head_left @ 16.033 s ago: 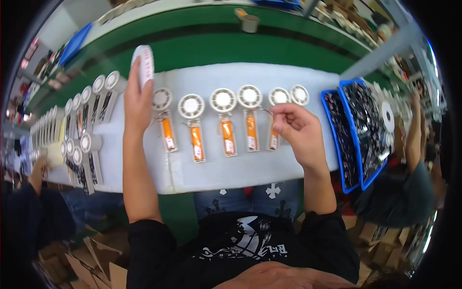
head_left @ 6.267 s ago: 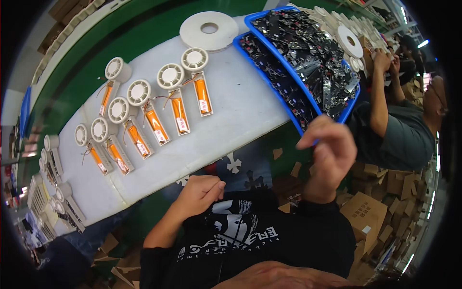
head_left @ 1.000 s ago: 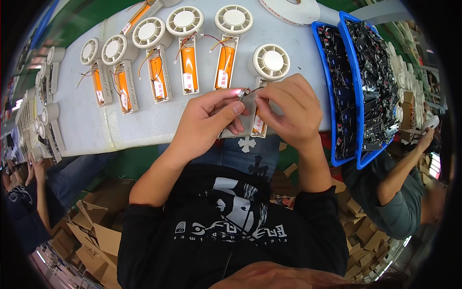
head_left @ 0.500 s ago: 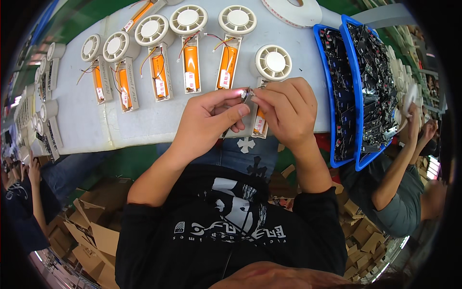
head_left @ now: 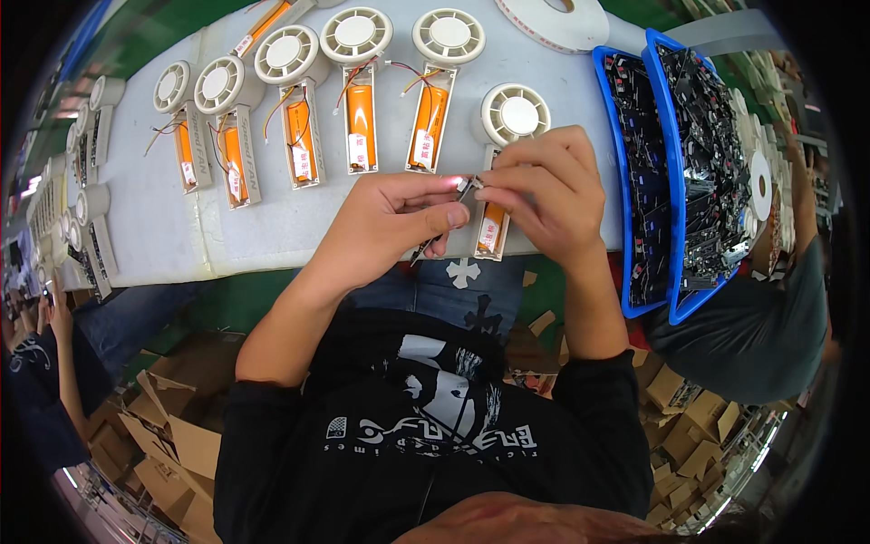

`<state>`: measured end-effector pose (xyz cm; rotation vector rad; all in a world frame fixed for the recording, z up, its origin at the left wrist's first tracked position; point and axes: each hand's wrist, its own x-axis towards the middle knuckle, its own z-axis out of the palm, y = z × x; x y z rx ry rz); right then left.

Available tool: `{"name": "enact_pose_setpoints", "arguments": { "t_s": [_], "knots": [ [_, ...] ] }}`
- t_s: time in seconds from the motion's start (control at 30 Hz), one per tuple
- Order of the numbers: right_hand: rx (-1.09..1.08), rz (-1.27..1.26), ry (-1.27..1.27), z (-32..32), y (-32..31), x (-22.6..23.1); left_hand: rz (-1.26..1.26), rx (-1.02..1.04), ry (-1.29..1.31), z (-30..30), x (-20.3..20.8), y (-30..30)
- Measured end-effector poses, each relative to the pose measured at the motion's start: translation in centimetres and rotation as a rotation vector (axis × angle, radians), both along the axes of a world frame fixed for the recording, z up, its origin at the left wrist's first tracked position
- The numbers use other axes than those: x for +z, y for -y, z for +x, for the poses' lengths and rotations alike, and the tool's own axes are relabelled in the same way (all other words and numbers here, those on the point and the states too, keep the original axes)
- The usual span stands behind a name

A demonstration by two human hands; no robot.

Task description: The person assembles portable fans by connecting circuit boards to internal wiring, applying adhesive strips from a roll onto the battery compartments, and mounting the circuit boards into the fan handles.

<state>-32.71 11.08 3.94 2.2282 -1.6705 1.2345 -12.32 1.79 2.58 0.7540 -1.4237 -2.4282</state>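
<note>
Between the thumb and fingers of my left hand (head_left: pixel 385 222) is a narrow dark circuit board (head_left: pixel 423 251), tilted, with a bright pinkish glow by its upper end. My right hand (head_left: pixel 553 195) is closed in a pinch at that same end; what its fingertips hold is too small and covered to make out. Just beyond my hands lies a handheld fan (head_left: pixel 516 113) with a round white head. Its open handle shows an orange battery (head_left: pixel 492 227) with a white label, partly hidden by my right hand.
Several more open fans (head_left: pixel 361 34) with orange batteries and loose wires lie in a row to the left. Two blue trays (head_left: pixel 675 181) of dark circuit boards stand at the right. A white tape roll (head_left: pixel 580 32) lies at the back. Other people work on both sides.
My right hand has shifted slightly right and its fingers have bent differently at the board's end. The board stays in my left hand. The person at the right has moved their arms.
</note>
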Motion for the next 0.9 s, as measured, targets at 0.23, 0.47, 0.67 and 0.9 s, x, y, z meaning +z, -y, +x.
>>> {"name": "enact_pose_setpoints", "arguments": {
  "t_s": [0.23,0.47,0.67,0.9],
  "knots": [
    [0.065,0.084,-0.044,-0.33,-0.03,0.27,0.02,-0.074,-0.011,0.14,-0.29,0.42],
    [0.139,0.103,0.066,-0.58,-0.11,-0.05,0.029,-0.086,0.004,0.15,0.1,0.5],
    [0.152,0.113,0.078,-0.8,-0.24,-0.09,-0.013,-0.145,0.04,-0.05,0.3,0.81],
    [0.15,0.114,0.089,-0.65,-0.71,0.15,-0.052,-0.128,0.056,-0.05,0.39,0.27]
  ]
}}
